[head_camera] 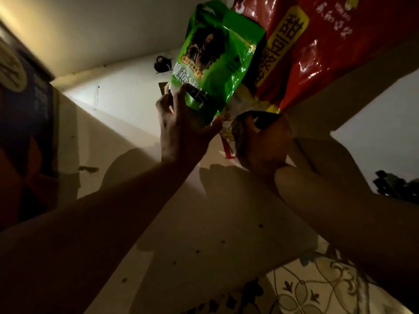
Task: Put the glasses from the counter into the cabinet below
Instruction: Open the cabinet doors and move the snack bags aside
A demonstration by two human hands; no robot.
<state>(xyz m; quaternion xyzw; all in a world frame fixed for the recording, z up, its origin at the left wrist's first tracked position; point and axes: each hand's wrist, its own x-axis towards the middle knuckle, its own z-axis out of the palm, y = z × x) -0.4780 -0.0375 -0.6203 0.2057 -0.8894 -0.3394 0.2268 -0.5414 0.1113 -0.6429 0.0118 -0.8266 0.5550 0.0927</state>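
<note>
Inside the dim cabinet (204, 200) the left hand (181, 125) pinches the green bag (217, 57); the right hand (263, 141) curls round a dark, unclear object; no glasses visible; better shift the bags aside gently, clearing floor space first

Red bag (328, 41) cut off by the top and right edges, its lower left part hidden behind the green bag (215, 55). Right hand (263, 141) grips a dark, rounded thing (240, 128) too dim and covered to identify, and the left hand (181, 123) covers the green bag's near corner; small dark item (161, 63) on the far wall is too small to tell. Dark blue box (25, 105) at left is blurred and cropped by the left edge, and a dark shape (395, 184) at the right edge is cut off and unreadable.
</note>
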